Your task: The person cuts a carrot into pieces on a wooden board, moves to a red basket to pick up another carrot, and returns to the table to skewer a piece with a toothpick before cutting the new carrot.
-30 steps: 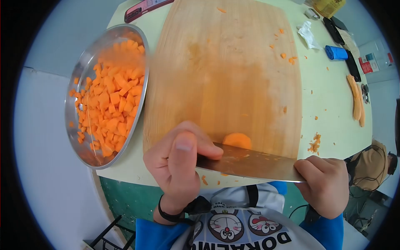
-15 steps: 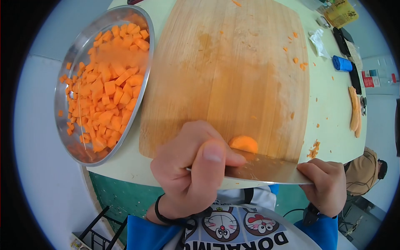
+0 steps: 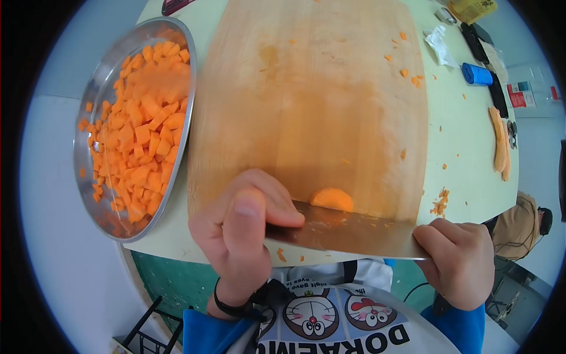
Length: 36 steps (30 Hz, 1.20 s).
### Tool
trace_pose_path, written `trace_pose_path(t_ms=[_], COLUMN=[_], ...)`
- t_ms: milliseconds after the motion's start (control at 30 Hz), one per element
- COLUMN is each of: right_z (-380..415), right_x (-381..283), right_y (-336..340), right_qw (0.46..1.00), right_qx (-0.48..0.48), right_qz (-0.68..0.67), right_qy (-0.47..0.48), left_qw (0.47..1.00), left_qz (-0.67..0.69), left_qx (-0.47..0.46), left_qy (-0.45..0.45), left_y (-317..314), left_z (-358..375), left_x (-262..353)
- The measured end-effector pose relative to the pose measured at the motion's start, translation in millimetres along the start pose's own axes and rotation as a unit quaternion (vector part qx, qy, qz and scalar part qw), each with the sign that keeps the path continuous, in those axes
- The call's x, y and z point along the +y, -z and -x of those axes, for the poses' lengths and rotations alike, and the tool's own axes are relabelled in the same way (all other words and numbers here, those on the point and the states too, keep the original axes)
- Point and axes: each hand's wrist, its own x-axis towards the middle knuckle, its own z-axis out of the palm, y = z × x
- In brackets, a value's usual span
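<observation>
A wide-bladed knife (image 3: 354, 235) spans the near edge of the cutting board (image 3: 306, 118), its blade tilted. My left hand (image 3: 239, 221) is closed on the knife's left end, thumb upward. At the other end my right hand (image 3: 457, 259) is also closed on it; the fingers hide which end is the handle. Directly behind the blade lies a half-round piece of carrot (image 3: 332, 199) on the board. Small orange scraps cling to the blade. Left of the board, an oval metal tray (image 3: 187, 106) holds many diced carrot pieces (image 3: 141, 135).
Along the table's right side are a blue roll (image 3: 476, 74), a crumpled tissue (image 3: 439, 47), black-handled items (image 3: 473, 42) and pale orange, elongated pieces (image 3: 499, 144). Carrot scraps (image 3: 439, 202) lie on the tabletop. A dark red object (image 3: 175, 6) rests at the far left.
The knife and my left hand have shifted left and the blade shows more of its face. The carrot piece remains behind the blade. The whole view has shifted slightly.
</observation>
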Motion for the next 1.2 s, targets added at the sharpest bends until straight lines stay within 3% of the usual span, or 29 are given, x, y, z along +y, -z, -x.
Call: trace_pose_path(t_ms=[133,233,400,600,833,933,1000,1033,1067,1167,1200], right_z=[-0.6,-4.8,-1.6,-4.4,16.6,29.7,41.6,47.7,52.9,62.4,65.6], right_x=[-3.2,4.9,9.6,6.2,-5.9,-4.5,-5.8,-6.5,-5.9,2.1,5.1], right_y=[0.3,1.5,-7.3,-3.5,-14.7,-4.3,2.4,5.8,7.0,6.1,6.3], right_qw=[1.0,1.0,0.999,0.999,0.996,0.993,0.99,0.98,0.967,0.949,0.946], right_qx=[0.014,0.014,0.02,0.034,0.09,0.12,0.142,0.189,0.236,0.291,0.295], right_qz=[0.028,0.001,-0.025,-0.004,-0.004,-0.016,-0.021,-0.053,-0.084,-0.092,-0.089], right_qy=[0.002,0.012,0.002,0.011,-0.001,0.007,0.003,-0.018,-0.039,-0.079,-0.101], left_qw=[0.999,0.998,0.996,0.999,0.997,0.978,0.948,0.95,0.951,0.916,0.915], left_qz=[-0.044,-0.022,-0.089,-0.035,-0.03,-0.16,-0.144,-0.136,-0.137,-0.361,-0.361], left_qx=[0.028,0.009,0.019,0.022,0.013,0.037,0.149,0.158,0.152,-0.12,-0.124], left_qy=[0.007,-0.056,-0.022,-0.013,-0.066,-0.127,-0.242,-0.231,-0.234,-0.127,-0.131], left_y=[-5.1,-0.8,-2.3,1.8,4.0,5.0,17.6,26.3,32.2,27.1,20.7], left_z=[-1.5,-3.3,-1.7,-4.2,8.7,8.8,13.9,18.5,19.4,14.5,10.7], left_x=[-0.6,-7.1,-2.8,-8.8,-10.7,4.1,12.2,15.5,16.0,22.8,21.7])
